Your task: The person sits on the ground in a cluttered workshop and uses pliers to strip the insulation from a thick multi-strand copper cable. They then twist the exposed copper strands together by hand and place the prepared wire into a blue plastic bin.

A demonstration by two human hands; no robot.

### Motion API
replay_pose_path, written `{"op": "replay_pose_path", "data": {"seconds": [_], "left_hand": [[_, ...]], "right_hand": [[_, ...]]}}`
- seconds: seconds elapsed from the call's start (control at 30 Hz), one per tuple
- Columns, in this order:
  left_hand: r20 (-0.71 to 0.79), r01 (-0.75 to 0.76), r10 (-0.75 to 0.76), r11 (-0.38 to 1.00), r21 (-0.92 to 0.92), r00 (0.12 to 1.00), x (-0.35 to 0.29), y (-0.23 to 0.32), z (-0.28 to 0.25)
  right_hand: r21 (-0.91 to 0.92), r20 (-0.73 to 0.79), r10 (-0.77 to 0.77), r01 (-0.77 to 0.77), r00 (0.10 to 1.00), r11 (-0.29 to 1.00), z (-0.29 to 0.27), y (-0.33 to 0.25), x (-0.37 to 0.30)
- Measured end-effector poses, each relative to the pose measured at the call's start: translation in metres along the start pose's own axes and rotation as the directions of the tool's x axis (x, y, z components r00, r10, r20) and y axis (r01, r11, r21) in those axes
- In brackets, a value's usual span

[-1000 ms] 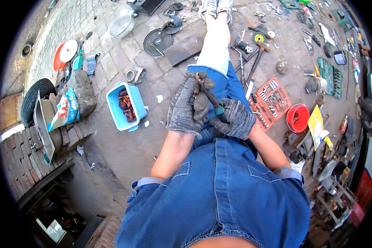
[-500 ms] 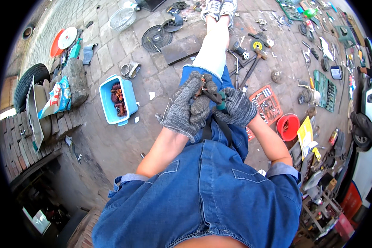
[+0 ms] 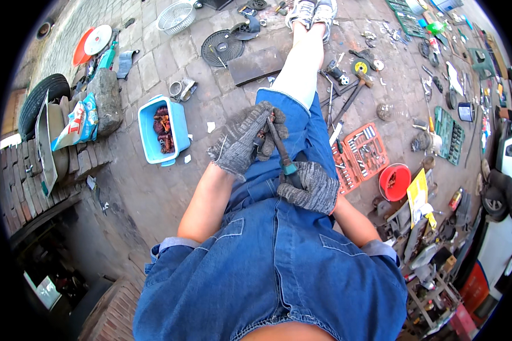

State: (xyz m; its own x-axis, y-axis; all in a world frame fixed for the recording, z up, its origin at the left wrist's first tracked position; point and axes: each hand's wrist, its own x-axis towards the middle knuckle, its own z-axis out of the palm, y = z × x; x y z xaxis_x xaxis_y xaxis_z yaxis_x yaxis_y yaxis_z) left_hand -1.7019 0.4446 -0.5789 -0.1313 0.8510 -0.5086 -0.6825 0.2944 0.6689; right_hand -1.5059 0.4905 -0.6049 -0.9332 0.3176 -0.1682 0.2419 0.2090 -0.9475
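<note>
Left hand (image 3: pixel 239 142) is curled around a small dark part (image 3: pixel 260 140), right of the blue bin (image 3: pixel 182 135). Right hand (image 3: pixel 311 188), farther right of the bin, is closed on a teal-handled tool (image 3: pixel 280 146); its shaft is angled to the part, contact can't be told. Reddish-brown scraps (image 3: pixel 164 131) are held in the bin: likely done. Held part is judged mid-work, unfinished; remaining count can't be told.
</note>
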Motion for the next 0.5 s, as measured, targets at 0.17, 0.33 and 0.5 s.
{"op": "replay_pose_path", "data": {"seconds": [0.17, 0.33, 0.5], "left_hand": [[0.026, 0.090, -0.086, 0.980, -0.176, 0.996, 0.004, -0.006, -0.003], [0.072, 0.097, -0.081, 0.966, -0.241, 0.994, 0.006, -0.018, -0.004], [-0.012, 0.026, -0.031, 0.947, -0.321, 0.999, 0.008, -0.038, 0.004]], "right_hand": [[0.396, 0.207, 0.164, -0.236, 0.964, 0.887, 0.004, -0.001, -0.005], [0.476, 0.242, 0.167, -0.267, 0.956, 0.838, 0.002, 0.001, -0.010], [0.520, 0.193, 0.127, -0.212, 0.973, 0.828, 0.006, 0.013, -0.016]]}}
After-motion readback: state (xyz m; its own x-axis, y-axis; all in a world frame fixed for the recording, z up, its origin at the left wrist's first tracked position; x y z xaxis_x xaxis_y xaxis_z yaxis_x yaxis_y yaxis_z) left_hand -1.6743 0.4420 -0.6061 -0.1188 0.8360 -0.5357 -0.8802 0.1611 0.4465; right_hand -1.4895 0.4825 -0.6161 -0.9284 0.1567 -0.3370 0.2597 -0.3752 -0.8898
